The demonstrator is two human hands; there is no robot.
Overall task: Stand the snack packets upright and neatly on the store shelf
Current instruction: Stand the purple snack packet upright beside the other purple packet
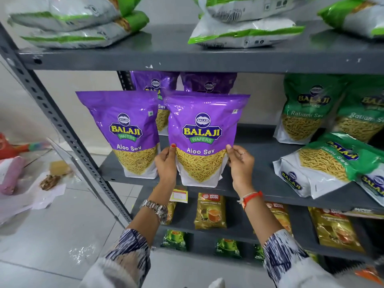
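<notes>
A purple Aloo Sev packet (202,129) stands upright at the front edge of the grey middle shelf (264,179). My left hand (166,165) grips its lower left side and my right hand (241,165) grips its lower right side. A second purple packet (122,129) stands upright just to its left. Two more purple packets (155,84) stand behind them. Green Ratlami Sev packets (305,109) stand at the right, and one green packet (324,163) lies flat on its back in front of them.
White and green packets (245,30) lie flat on the top shelf (187,59). Yellow tea packs (211,210) stand on the lower shelves. A slotted grey upright (54,113) frames the left side. Paper and bags litter the tiled floor (52,221) at left.
</notes>
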